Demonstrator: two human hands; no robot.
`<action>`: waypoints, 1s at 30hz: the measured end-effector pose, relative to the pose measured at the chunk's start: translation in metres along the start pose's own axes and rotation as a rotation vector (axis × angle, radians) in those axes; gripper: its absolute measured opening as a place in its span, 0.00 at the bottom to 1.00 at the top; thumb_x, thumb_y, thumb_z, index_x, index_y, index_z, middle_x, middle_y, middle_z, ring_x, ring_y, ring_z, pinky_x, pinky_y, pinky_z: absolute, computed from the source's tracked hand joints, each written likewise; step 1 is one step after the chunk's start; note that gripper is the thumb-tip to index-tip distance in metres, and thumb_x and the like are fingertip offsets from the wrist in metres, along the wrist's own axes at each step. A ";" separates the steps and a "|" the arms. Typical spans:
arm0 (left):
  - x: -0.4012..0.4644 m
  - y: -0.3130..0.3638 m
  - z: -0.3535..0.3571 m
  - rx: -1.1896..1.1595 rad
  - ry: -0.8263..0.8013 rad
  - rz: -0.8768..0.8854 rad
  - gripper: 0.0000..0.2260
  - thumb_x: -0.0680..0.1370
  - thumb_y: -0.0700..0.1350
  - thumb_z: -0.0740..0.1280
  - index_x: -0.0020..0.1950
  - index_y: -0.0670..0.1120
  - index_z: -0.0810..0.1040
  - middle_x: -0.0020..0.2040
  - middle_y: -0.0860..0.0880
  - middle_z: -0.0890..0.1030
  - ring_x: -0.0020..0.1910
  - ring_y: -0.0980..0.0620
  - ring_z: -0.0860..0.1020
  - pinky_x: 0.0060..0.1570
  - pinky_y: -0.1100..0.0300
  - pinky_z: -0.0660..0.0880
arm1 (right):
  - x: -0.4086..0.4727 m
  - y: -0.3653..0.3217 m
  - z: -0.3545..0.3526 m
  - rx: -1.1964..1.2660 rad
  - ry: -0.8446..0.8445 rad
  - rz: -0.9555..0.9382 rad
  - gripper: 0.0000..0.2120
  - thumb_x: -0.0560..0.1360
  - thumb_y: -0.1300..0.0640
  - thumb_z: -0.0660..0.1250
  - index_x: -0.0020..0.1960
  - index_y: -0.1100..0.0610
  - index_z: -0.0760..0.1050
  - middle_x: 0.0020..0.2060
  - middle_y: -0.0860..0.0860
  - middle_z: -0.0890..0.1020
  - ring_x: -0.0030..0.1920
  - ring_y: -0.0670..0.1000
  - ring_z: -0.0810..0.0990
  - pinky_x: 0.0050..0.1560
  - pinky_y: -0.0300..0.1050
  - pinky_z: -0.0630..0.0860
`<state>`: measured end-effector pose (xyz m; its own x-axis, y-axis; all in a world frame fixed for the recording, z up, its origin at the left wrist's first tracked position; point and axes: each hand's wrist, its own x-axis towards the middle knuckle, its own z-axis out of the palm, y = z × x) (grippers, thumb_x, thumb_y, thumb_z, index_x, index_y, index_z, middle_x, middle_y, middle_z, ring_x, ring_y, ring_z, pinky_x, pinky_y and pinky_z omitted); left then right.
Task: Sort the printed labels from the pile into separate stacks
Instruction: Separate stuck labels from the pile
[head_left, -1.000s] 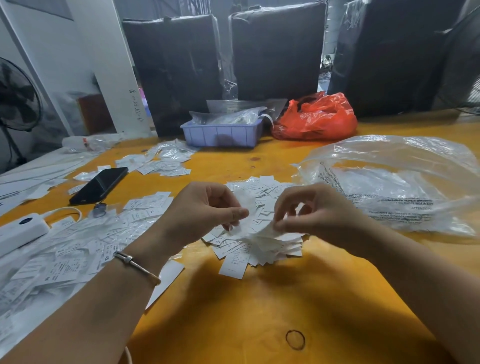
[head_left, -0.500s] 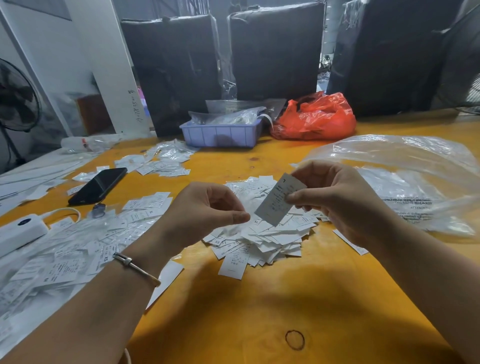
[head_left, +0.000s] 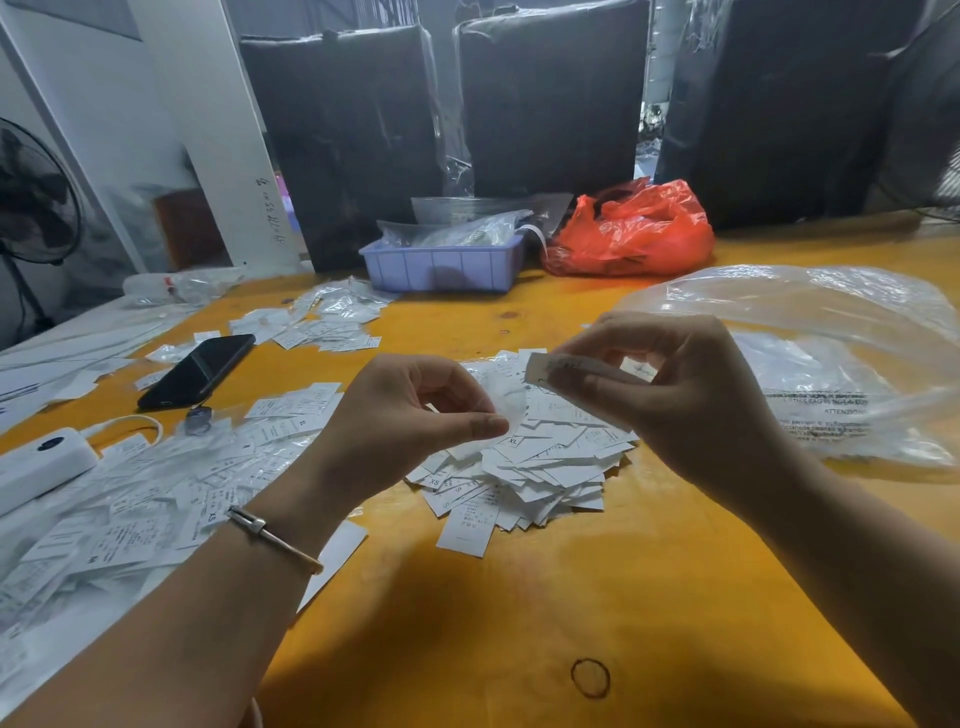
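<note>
The print on the label (head_left: 566, 370) pinched in the right hand (head_left: 691, 410) is blurred and cannot be read; the slip is held nearly edge-on above the pile of labels (head_left: 524, 457), thumb and fingertips clamped on it. The left hand (head_left: 400, 415) hovers over the pile's left side with fingers curled toward the thumb; whether they grip a slip cannot be told, since the hand hides what lies under it. Only a few size marks, XL, XS and S, are legible in the pile. Left of it, more labels (head_left: 130, 519) lie spread under clear film, cut off by the frame edge, beside a white power bank (head_left: 44, 462) and a black phone (head_left: 200, 370). A further scatter of slips (head_left: 322, 327) lies toward the back. To the right a clear plastic bag (head_left: 831, 353) with printed warning text lies crumpled. A lilac tray (head_left: 441, 267) and a red plastic bag (head_left: 631, 231) stand at the far edge. A rubber band (head_left: 590, 677) lies near the front of the yellow table (head_left: 519, 623). Dark wrapped bundles (head_left: 545, 98) stand behind, and a fan (head_left: 36, 208) at the left.
</note>
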<state>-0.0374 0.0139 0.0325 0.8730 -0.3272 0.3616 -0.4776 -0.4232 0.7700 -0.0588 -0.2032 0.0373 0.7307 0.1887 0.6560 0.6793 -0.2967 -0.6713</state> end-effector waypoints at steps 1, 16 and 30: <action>0.000 0.000 0.000 0.011 -0.009 0.007 0.12 0.63 0.52 0.77 0.39 0.46 0.84 0.37 0.49 0.85 0.37 0.49 0.82 0.39 0.58 0.80 | 0.000 0.000 0.001 -0.005 -0.006 -0.006 0.03 0.71 0.60 0.74 0.44 0.57 0.84 0.35 0.47 0.83 0.37 0.47 0.79 0.39 0.37 0.74; -0.001 -0.003 0.005 0.174 -0.111 0.088 0.12 0.65 0.54 0.74 0.40 0.47 0.84 0.36 0.52 0.84 0.37 0.54 0.82 0.37 0.59 0.80 | 0.000 0.005 0.003 -0.276 -0.162 0.064 0.02 0.69 0.57 0.76 0.40 0.52 0.83 0.33 0.42 0.81 0.35 0.43 0.77 0.36 0.39 0.72; -0.001 -0.009 0.009 0.319 -0.169 0.116 0.05 0.69 0.47 0.78 0.39 0.52 0.83 0.36 0.55 0.83 0.38 0.57 0.80 0.34 0.70 0.74 | -0.004 -0.001 0.010 -0.434 -0.295 0.106 0.02 0.69 0.56 0.76 0.41 0.53 0.85 0.32 0.42 0.81 0.34 0.38 0.76 0.37 0.32 0.70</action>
<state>-0.0347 0.0101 0.0201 0.7952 -0.5119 0.3250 -0.6026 -0.6078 0.5172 -0.0613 -0.1945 0.0319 0.8241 0.3734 0.4261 0.5562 -0.6762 -0.4832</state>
